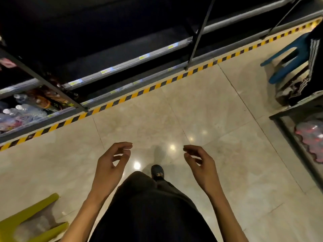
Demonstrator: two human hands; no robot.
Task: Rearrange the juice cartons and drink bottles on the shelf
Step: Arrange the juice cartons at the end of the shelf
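At left, clear white-capped bottles [26, 109].

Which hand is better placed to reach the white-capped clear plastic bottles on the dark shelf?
Probably left: both empty, but the left hand hangs nearer the white-capped bottles than the right hand.

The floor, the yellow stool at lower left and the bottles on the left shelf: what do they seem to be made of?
Floor: polished stone or ceramic tiles, glossy; lamps reflect as bright spots and thin joints cross it. Yellow stool: probably moulded plastic, smooth, one even colour. Bottles: probably clear plastic, with white caps.
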